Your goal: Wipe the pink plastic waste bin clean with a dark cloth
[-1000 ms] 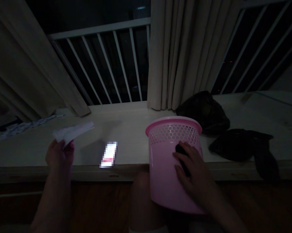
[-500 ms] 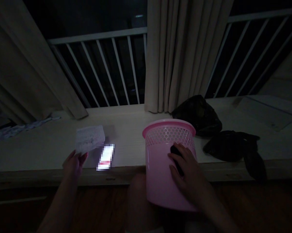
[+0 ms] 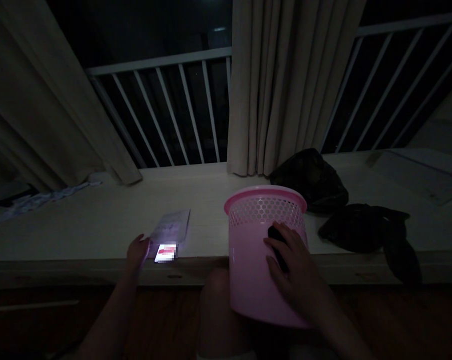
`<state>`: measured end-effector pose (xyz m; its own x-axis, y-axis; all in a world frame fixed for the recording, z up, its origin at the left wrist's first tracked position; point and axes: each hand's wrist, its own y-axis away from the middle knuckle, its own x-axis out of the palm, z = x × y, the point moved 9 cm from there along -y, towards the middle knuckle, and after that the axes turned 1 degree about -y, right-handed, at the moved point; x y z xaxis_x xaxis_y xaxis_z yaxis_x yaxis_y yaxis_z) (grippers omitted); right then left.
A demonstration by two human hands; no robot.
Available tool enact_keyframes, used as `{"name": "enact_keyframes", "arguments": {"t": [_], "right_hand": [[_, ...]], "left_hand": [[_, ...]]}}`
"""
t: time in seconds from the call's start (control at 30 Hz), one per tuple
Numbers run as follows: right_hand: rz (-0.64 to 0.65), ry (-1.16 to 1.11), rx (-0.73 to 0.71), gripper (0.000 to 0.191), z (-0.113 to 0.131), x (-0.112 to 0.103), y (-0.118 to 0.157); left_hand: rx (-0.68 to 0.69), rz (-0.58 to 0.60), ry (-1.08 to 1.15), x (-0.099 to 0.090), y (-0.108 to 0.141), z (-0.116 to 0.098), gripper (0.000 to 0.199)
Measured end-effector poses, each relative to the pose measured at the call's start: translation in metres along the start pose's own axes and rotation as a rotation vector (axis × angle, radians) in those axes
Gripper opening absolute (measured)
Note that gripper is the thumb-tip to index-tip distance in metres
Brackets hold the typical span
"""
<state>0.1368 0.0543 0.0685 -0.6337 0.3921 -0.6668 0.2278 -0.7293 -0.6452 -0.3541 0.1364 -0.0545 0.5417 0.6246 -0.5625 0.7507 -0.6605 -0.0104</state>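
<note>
My left hand (image 3: 137,251) pinches the near left edge of a thin printed sheet of paper (image 3: 172,226). The sheet hangs low over the ledge and covers the upper part of a phone with a lit screen (image 3: 164,253). On the right, my right hand (image 3: 295,272) is closed around a black oblong object (image 3: 278,245), too dark to name. Hand and object rest against the wall of a pink plastic wastebasket (image 3: 248,270), which stands upright in front of the ledge, its rim ringed with honeycomb holes.
Black plastic bags (image 3: 310,180) lie on the pale ledge (image 3: 203,200) to the right of the wastebasket. Curtains (image 3: 267,90) and a white railing (image 3: 161,62) stand behind. My knee (image 3: 214,295) is left of the wastebasket. Crumpled cloth (image 3: 41,197) lies at the far left.
My left hand has moved right with the paper, which has swung down and now overlaps the phone's upper part. My right hand and the wastebasket keep their places.
</note>
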Motion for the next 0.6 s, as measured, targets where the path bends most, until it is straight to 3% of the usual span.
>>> {"name": "enact_keyframes", "arguments": {"t": [0.17,0.37,0.47,0.6], "right_hand": [[0.003,0.014,-0.021,0.027,0.002,-0.001,0.0],[-0.004,0.016,-0.008,0.028,0.001,0.0,-0.001],[0.022,0.009,0.017,0.029,0.002,0.001,-0.002],[0.076,0.004,0.056,0.031,0.003,0.001,-0.006]], "left_hand": [[0.118,0.063,-0.279,0.01,0.007,0.002,0.04],[0.26,0.073,-0.32,0.019,0.03,-0.022,0.045],[0.323,0.082,-0.216,0.027,0.065,-0.045,0.055],[0.364,0.224,-0.009,0.044,0.145,-0.059,0.058]]}}
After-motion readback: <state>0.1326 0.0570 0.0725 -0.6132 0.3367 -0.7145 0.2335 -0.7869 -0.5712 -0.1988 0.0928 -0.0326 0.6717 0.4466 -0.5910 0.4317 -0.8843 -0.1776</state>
